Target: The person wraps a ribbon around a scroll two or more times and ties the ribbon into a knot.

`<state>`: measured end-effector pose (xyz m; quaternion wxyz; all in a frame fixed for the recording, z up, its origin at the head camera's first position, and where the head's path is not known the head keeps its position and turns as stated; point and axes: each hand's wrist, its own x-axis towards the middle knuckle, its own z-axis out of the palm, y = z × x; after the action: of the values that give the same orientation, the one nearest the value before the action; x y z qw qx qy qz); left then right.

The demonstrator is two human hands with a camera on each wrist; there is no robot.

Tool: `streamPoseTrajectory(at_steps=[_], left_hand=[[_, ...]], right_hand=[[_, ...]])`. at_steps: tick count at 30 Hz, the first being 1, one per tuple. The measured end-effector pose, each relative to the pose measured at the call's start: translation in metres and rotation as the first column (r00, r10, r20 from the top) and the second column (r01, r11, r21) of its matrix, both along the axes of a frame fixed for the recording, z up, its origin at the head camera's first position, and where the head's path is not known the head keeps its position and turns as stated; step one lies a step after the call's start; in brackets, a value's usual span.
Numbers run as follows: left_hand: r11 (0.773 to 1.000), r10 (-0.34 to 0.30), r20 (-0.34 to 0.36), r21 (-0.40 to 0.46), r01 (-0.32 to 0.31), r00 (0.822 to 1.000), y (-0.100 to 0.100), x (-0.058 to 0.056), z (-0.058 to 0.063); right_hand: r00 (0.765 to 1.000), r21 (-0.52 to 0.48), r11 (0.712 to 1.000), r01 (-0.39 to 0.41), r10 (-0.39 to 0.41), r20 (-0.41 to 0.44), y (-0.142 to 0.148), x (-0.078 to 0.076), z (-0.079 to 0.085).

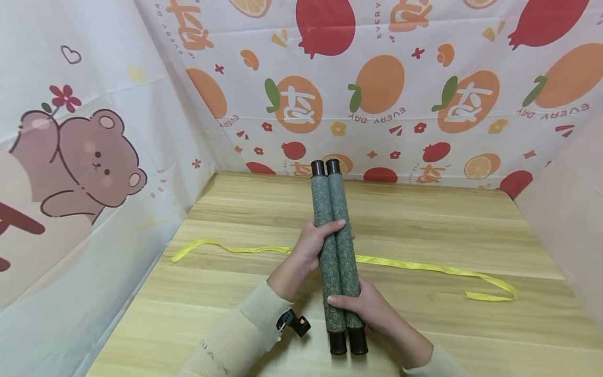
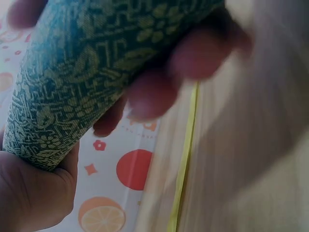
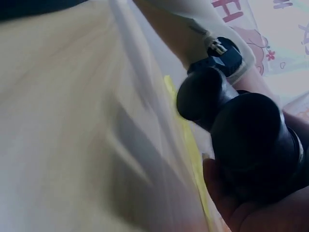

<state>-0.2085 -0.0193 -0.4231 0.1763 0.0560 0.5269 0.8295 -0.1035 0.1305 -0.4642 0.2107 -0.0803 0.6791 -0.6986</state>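
Note:
A scroll [image 1: 347, 262], rolled from both ends into two green patterned rolls side by side, is held tilted above the table. Dark knobs [image 1: 338, 343] cap its ends. My left hand [image 1: 312, 245] grips it near the middle from the left, thumb across the front. Lower down, my right hand [image 1: 369, 306] holds it from the right with its thumb over both rolls. In the left wrist view the brocade backing [image 2: 72, 92] has pale floral motifs, with fingers around it. Two knobs [image 3: 248, 133] face the right wrist camera. Behind the scroll, a yellow ribbon [image 1: 414, 265] stretches across the table.
The wooden table [image 1: 235, 214] meets a fruit-print cloth [image 1: 377, 136] at the back. A bear-print cloth [image 1: 155, 220] hangs on the left, and a pale cloth [image 1: 570, 209] on the right. A black wrist camera [image 1: 294, 322] sits at the left cuff.

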Motion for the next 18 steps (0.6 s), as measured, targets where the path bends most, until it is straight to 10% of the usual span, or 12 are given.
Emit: streamPoseTrajectory(at_steps=[7,12,18], left_hand=[[1.0,0.001,0.026,-0.031,0.0,1.0,-0.001,-0.002,0.0],[0.985,0.067,0.032,-0.161,-0.061,0.997,-0.006,-0.019,0.002],[0.988,0.094,0.059,-0.129,-0.086,0.994,-0.013,-0.041,0.008]], right_hand=[[0.995,-0.098,0.992,0.077,-0.07,0.076,-0.009,-0.002,0.0],[0.995,-0.109,0.992,0.07,-0.061,0.083,-0.016,0.003,-0.003],[0.992,-0.107,0.991,0.08,-0.069,0.104,-0.022,0.015,-0.005]])
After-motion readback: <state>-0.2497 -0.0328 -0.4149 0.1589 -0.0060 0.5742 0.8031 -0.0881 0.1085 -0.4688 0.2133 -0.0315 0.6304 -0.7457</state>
